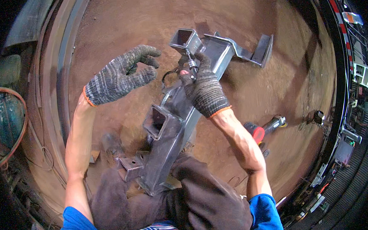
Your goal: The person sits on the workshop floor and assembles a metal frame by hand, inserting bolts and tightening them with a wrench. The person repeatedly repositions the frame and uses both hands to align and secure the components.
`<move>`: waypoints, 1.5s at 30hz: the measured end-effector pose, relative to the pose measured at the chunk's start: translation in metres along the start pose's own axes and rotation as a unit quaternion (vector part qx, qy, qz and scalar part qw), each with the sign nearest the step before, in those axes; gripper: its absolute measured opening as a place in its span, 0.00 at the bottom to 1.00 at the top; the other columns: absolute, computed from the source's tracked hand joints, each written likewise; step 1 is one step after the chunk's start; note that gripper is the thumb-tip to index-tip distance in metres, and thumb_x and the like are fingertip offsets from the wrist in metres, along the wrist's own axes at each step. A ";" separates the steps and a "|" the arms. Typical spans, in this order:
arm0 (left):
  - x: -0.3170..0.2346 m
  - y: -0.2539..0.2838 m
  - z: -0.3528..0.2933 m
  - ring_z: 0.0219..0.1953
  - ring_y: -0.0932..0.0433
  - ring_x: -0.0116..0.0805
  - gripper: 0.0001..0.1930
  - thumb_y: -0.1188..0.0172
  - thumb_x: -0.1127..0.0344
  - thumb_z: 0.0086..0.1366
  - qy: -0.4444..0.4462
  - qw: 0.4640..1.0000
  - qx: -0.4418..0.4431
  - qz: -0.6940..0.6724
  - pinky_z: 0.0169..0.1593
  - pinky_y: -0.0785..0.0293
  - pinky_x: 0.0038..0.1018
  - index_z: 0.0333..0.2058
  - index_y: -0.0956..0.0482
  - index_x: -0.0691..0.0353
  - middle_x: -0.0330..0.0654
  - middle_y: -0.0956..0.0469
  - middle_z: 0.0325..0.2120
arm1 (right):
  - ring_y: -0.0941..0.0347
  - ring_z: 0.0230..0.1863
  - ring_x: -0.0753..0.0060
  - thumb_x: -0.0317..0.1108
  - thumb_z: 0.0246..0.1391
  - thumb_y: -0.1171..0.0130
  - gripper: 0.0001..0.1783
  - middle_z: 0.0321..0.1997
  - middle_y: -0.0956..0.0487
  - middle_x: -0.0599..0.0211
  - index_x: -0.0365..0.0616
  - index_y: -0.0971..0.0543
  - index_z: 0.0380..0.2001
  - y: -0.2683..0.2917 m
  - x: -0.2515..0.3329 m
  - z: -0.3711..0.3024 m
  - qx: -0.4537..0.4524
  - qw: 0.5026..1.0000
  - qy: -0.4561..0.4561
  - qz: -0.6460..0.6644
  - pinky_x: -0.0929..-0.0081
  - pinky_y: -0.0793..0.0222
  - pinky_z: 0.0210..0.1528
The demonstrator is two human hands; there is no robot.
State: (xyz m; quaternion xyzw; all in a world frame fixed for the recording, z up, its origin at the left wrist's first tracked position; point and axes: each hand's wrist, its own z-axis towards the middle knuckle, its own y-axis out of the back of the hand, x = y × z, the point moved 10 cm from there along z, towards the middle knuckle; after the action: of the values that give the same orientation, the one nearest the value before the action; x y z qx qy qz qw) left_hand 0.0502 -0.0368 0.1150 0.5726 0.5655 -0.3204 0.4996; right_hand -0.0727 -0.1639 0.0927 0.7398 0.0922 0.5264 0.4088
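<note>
My right hand (pixel 206 87), in a grey knit work glove with an orange cuff, is closed round a slim metal tool with a silver collet (pixel 192 65). Its thin tip points at the base of a short square tube (pixel 184 38) on the far end of a steel frame (pixel 165 149). Most of the tool's body is hidden by the glove; a bare fingertip pokes through. My left hand (pixel 121 75), gloved alike, hovers left of the frame, fingers apart and half bent, holding nothing. The frame lies between my legs, with a second square tube (pixel 155 122) nearer me.
An angle grinder (pixel 270 127) lies on the brown floor to the right, beside a red round object (pixel 258 134). A bent bracket (pixel 253 54) juts from the frame's far right. At the left are a steel rail (pixel 66 67) and an orange hose (pixel 25 119).
</note>
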 end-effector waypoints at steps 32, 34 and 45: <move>-0.010 -0.042 0.027 0.53 0.29 0.35 0.25 0.42 0.59 0.64 -0.034 0.998 0.013 0.049 0.57 0.34 0.30 0.57 0.33 0.64 0.45 0.26 0.50 | 0.27 0.41 0.55 0.39 0.57 0.49 0.15 0.39 0.23 0.54 0.42 0.28 0.44 0.000 -0.022 -0.015 -0.023 0.996 -0.003 0.088 0.59 0.31 0.45; 0.017 -0.040 0.021 0.53 0.30 0.37 0.26 0.47 0.55 0.67 -0.076 0.997 0.003 0.029 0.59 0.38 0.31 0.59 0.35 0.64 0.45 0.28 0.50 | 0.25 0.36 0.54 0.40 0.55 0.48 0.12 0.34 0.21 0.54 0.45 0.23 0.35 0.000 -0.015 -0.005 -0.059 0.994 -0.044 0.076 0.59 0.30 0.39; 0.032 -0.035 0.022 0.55 0.31 0.40 0.28 0.50 0.52 0.68 -0.085 0.993 0.031 0.079 0.62 0.42 0.36 0.61 0.36 0.64 0.48 0.28 0.52 | 0.21 0.30 0.63 0.36 0.48 0.42 0.11 0.30 0.18 0.64 0.42 0.16 0.32 -0.103 -0.007 0.017 0.149 0.888 0.205 -0.384 0.62 0.28 0.27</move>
State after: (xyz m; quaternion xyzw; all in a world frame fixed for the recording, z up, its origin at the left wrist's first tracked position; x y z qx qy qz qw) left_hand 0.0258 -0.0521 0.0717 0.6016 0.4634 -0.3448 0.5518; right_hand -0.0311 -0.1101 0.0134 0.5747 0.5284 0.4479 0.4358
